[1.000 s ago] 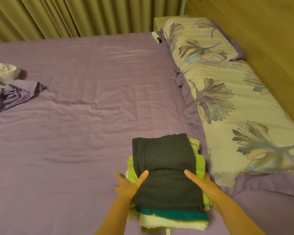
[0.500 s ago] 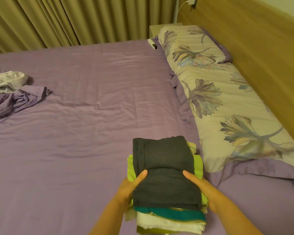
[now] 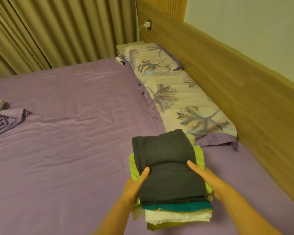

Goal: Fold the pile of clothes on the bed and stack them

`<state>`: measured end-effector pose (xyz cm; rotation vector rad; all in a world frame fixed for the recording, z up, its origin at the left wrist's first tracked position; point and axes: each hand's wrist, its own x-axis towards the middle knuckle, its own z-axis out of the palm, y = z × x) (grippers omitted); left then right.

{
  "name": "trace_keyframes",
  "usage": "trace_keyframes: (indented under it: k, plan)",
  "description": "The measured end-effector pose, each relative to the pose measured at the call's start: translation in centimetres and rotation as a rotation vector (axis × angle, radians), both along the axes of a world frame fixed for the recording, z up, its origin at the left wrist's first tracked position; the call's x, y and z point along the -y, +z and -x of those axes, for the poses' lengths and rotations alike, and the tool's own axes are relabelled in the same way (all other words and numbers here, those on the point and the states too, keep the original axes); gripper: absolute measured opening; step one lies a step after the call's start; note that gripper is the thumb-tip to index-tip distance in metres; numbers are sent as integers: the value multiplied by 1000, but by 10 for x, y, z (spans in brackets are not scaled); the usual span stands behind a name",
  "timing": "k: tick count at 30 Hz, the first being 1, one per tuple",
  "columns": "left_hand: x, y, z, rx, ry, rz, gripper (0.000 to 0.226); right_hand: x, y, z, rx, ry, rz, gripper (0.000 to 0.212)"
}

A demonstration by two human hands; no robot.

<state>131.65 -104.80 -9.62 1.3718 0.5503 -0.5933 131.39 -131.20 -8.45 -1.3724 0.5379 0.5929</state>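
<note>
A stack of folded clothes (image 3: 168,168) is held above the purple bed (image 3: 75,133), near its right side. A dark grey garment lies on top, with teal, white and lime green layers under it. My left hand (image 3: 134,185) grips the stack's left side, thumb on the grey top and fingers hidden underneath. My right hand (image 3: 205,180) grips the right side the same way, thumb pressed on the top garment.
A long floral pillow (image 3: 176,99) runs along the wooden headboard (image 3: 236,92) on the right. Crumpled purple and white cloth (image 3: 2,116) lies at the bed's left edge. Curtains (image 3: 58,31) hang behind, with a small bedside table (image 3: 131,46) and a plugged charger (image 3: 147,24).
The stack has stayed in both hands' grip. The view has tilted up and turned right, so more headboard, wall and curtain show, and the stack sits further from the pillow's end.
</note>
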Motion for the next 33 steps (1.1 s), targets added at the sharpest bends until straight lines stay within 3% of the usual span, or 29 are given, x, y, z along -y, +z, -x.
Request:
trace_keyframes:
  k: [3,10,18,22,26,29,33]
  plan:
    - [36,-6,17,13,-52,0,68,36,-2,33,-5,-51,32,63]
    - [127,-29,55,47,-144,-9,52,129,-21,89,-40,-108,112,72]
    - [201,-85,112,121,-80,-36,50,198,-66,111,-88,-34,278,93]
    - [213,-109,125,208,-149,-211,63,203,-98,119,-71,-21,383,104]
    - [212,-104,119,66,-255,-462,71,205,-98,115,-118,-16,506,102]
    - [208,-81,117,-61,-338,-680,78,202,-83,113,-92,25,591,86]
    - [197,-35,129,-69,-394,-892,72,193,-53,119,-56,174,777,60]
